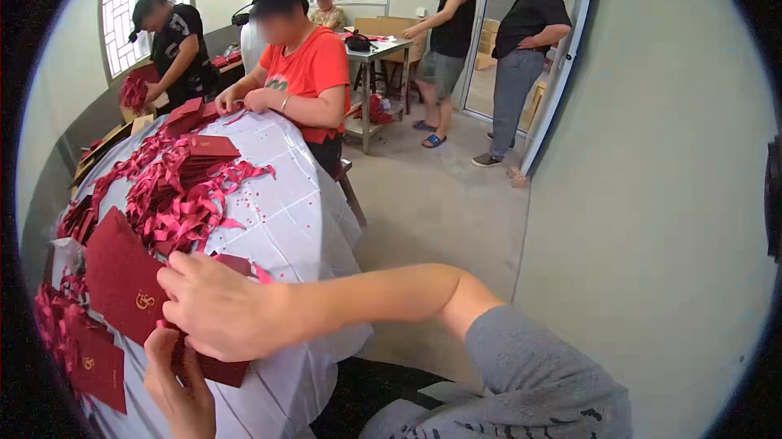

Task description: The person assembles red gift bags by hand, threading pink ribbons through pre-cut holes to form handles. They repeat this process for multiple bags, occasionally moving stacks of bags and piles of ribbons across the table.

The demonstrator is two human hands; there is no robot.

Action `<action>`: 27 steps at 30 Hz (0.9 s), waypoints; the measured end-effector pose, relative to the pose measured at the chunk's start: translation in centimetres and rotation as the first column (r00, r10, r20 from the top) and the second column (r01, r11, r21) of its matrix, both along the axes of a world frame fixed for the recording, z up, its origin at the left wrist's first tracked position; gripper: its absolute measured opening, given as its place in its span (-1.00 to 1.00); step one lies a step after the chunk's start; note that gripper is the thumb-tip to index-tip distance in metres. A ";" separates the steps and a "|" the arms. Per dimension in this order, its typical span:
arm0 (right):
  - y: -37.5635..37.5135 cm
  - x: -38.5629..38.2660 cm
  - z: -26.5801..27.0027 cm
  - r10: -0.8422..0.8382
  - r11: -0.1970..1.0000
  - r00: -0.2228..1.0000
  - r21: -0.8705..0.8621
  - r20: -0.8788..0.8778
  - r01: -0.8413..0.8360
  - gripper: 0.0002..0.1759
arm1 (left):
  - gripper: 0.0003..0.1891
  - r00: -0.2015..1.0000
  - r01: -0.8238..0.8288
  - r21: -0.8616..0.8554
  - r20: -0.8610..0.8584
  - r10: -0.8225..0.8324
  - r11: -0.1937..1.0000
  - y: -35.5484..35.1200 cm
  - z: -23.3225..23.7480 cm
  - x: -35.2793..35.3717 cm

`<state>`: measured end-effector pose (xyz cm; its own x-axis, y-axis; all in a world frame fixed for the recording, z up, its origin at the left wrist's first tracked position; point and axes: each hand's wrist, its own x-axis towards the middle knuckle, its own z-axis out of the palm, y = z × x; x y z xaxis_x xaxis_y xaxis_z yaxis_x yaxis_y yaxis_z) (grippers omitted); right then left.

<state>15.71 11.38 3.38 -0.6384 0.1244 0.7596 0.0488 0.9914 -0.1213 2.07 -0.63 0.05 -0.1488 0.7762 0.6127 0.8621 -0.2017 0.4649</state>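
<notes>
A dark red flat folder (pixel 122 272) with a gold emblem is tilted up over the near end of the table. My right hand (pixel 224 305) lies across its right edge, fingers curled and closed at a short bit of pink ribbon (pixel 164 324). Below it, my left hand (pixel 183 386) is closed with the thumb up against the same ribbon. Their fingertips are close together and partly hidden by my right hand. Another dark red piece (pixel 224 370) shows under my hands. To the left lies a second emblem folder (pixel 98 366).
A white cloth (pixel 277 162) covers the table. Along it lie pink ribbons (pixel 175 203), a folder stack (pixel 213 148) and small red scraps. A person in a red shirt (pixel 305 72) works at the far end; other people stand beyond. A wall (pixel 652 195) rises on the right.
</notes>
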 end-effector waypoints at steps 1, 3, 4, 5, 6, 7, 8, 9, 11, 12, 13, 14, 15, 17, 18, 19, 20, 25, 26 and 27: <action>0.4 -0.4 0.5 0.047 0.999 0.978 -0.013 0.204 -0.045 -0.79 | -0.76 1.000 0.004 0.000 -0.003 -0.004 1.000 0.0 -0.4 -0.2; 1.2 -1.4 1.9 0.170 0.984 0.831 -0.130 0.530 -0.118 -0.81 | -0.77 0.998 0.035 0.061 0.050 -0.038 0.998 0.2 -0.9 -0.3; 1.4 -1.4 3.3 0.229 0.964 0.765 -0.249 0.601 -0.093 -0.80 | -0.77 0.998 0.036 0.059 0.043 -0.038 0.998 0.2 -0.8 -0.3; 1.5 -1.4 4.2 0.297 0.931 0.692 -0.361 0.658 -0.057 -0.79 | -0.76 0.998 0.046 0.071 0.028 -0.049 0.996 0.1 -0.7 -0.1; 2.1 -2.4 4.2 0.312 0.938 0.696 -0.326 0.646 -0.118 -0.76 | -0.76 0.998 0.056 0.082 0.012 -0.057 0.995 0.0 -0.6 0.0; 2.8 -2.7 3.8 0.362 0.920 0.680 -0.364 0.637 -0.148 -0.75 | -0.76 0.999 0.013 0.070 -0.049 -0.009 0.997 -0.3 -0.5 0.0; 3.2 -3.0 4.0 0.414 0.898 0.662 -0.401 0.625 -0.182 -0.74 | -0.76 0.998 0.016 0.095 -0.058 -0.011 0.995 -0.2 -0.7 0.0; 3.2 -3.2 4.1 0.400 0.903 0.646 -0.399 0.650 -0.158 -0.72 | -0.75 0.998 0.016 0.120 -0.068 -0.008 0.993 0.0 -0.8 0.1; 3.1 -4.5 3.7 0.355 0.927 0.659 -0.340 0.663 -0.158 -0.72 | -0.74 0.998 0.014 0.062 -0.066 -0.010 0.998 -0.4 -0.4 0.1; 2.9 -4.9 3.8 0.296 0.951 0.672 -0.278 0.679 -0.138 -0.70 | -0.74 1.000 0.023 0.005 0.005 -0.023 1.000 -0.6 -0.1 0.4; 3.2 -5.0 4.2 0.288 0.952 0.627 -0.287 0.724 -0.107 -0.63 | -0.79 0.992 0.018 0.233 -0.127 0.012 0.972 0.4 -0.4 0.8; 3.3 -5.6 4.3 0.266 0.960 0.608 -0.260 0.748 -0.101 -0.58 | -0.78 0.991 0.004 0.227 -0.134 0.027 0.974 0.4 -0.3 1.0; 3.4 -6.2 4.4 0.243 0.968 0.586 -0.231 0.773 -0.097 -0.53 | -0.78 0.990 -0.012 0.223 -0.138 0.044 0.975 0.2 -0.1 1.1; 3.7 -7.3 3.9 0.197 0.977 0.548 -0.209 0.813 -0.040 -0.40 | -0.77 0.991 0.017 0.222 -0.135 0.013 0.975 0.3 -0.2 0.9; 3.7 -7.2 4.1 0.193 0.976 0.511 -0.219 0.838 -0.010 -0.37 | -0.76 0.989 0.042 0.247 -0.145 -0.006 0.968 0.4 -0.7 0.4; 3.6 -7.0 4.3 0.228 0.971 0.509 -0.235 0.830 -0.051 -0.37 | -0.76 0.999 -0.022 0.174 -0.030 0.028 0.985 0.0 -0.3 1.2; 3.6 -6.7 4.3 0.201 0.976 0.528 -0.213 0.825 -0.039 -0.47 | -0.75 0.995 -0.042 0.153 -0.080 0.055 0.987 -0.2 0.1 1.3; 3.2 -4.4 4.6 0.305 0.898 0.636 -0.436 0.709 0.055 -0.74 | -0.75 0.995 -0.027 0.138 -0.093 0.040 0.990 0.2 0.7 1.2; 2.8 -4.0 4.5 0.290 0.860 0.679 -0.495 0.674 0.123 -0.77 | -0.74 0.994 -0.010 0.148 -0.108 0.026 0.989 0.3 0.8 1.0; 2.5 -3.7 4.4 0.264 0.812 0.719 -0.550 0.643 0.194 -0.79 | -0.74 0.993 0.013 0.159 -0.121 0.006 0.987 0.3 0.8 0.9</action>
<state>12.01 13.88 7.74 -0.9419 0.3276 -0.0738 0.3080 0.7553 -0.5786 2.99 -0.34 0.85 -0.0634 0.6675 0.7419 0.9092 -0.2679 0.3187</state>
